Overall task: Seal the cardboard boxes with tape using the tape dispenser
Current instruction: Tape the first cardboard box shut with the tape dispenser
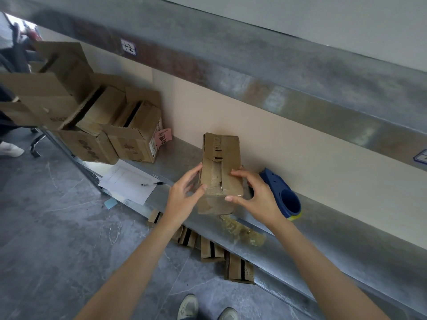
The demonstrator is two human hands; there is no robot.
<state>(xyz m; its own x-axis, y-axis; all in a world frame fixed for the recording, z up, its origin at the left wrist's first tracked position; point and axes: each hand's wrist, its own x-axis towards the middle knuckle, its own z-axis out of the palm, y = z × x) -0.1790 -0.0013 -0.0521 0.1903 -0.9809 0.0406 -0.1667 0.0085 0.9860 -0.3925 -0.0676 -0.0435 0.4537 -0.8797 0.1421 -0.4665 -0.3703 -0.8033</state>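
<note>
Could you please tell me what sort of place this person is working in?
Likely a warehouse packing station: stacked cardboard boxes on a long metal shelf, a tape dispenser, and a numbered label above.

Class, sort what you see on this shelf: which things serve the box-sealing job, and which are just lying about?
For the job: small box, gripped by left hand and right hand; blue tape dispenser; open boxes.
Lying about: paper sheet; pen; pink note; crumpled tape.
</note>
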